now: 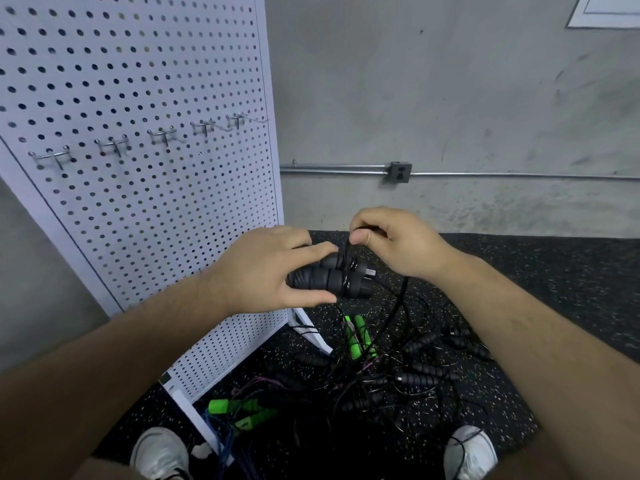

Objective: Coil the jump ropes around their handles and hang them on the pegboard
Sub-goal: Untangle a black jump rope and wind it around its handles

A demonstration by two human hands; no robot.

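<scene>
Two black handles [329,278] are gripped by left hand [263,268]; black rope [349,258] is pinched by right hand [391,237].

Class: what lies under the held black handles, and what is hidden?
Under the black handles, their cord drops into a tangle of black ropes and green handles on the speckled mat. The left hand covers part of the handles; the tangle hides the mat beneath.

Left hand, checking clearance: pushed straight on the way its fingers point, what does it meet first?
Probably the right hand, pinching the black rope just beyond the handles the left hand grips; depth is unclear.
</scene>
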